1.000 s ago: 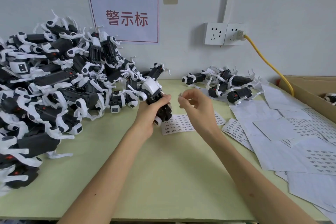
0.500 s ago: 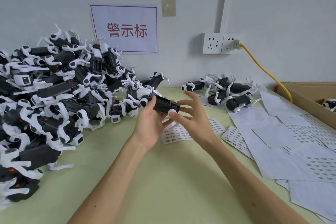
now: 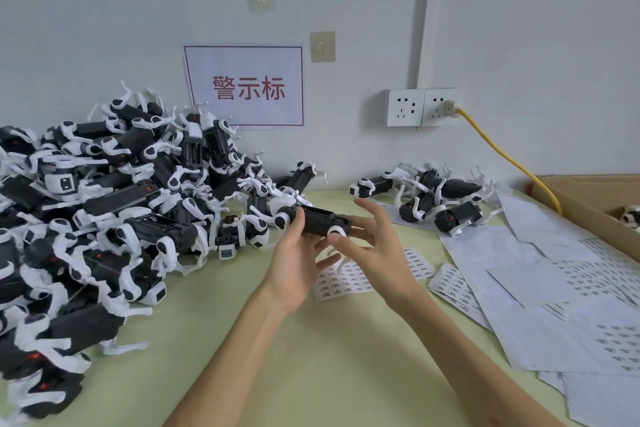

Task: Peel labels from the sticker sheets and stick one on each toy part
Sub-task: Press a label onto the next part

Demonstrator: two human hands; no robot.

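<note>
Holding the toy part [image 3: 320,222] above the green table [image 3: 311,357]. My left hand [image 3: 294,267] is wrapped round its left end, thumb on top. Right hand [image 3: 375,250] is splayed, fingers near straight, thumb and forefinger touching its right end. Sticker sheet [image 3: 349,279] lies flat just beneath. Toy pile [image 3: 121,204] is on the left.

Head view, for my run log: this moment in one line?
left hand: holds toy part | right hand: fingers spread, touching toy part | sticker sheet: on table
</note>
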